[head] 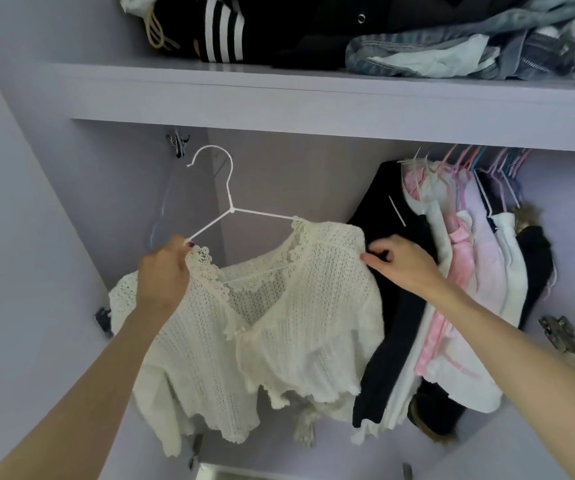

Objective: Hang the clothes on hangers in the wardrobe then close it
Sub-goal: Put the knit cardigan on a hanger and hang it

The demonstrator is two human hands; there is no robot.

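Our left hand [161, 271] pinches the knit top [261, 327] and hanger [230, 209] at one shoulder; our right hand [400, 261] pinches the other shoulder. The top hangs inside the wardrobe [279, 98], left of hung clothes [452, 271].

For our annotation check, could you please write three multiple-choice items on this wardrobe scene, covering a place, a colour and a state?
1. Where is the folded denim?
A. on the top shelf
B. on a hanger
C. in a hand

2. What colour is the hanger under the knit top?
A. pink
B. white
C. black

3. How does the top sit?
A. fully on
B. right shoulder on only
C. off entirely

Answers: 1 A, it lies above the board. 2 B, its bare hook is white. 3 B, the left hand holds the bare hanger arm; the right hand pinches the covered shoulder.
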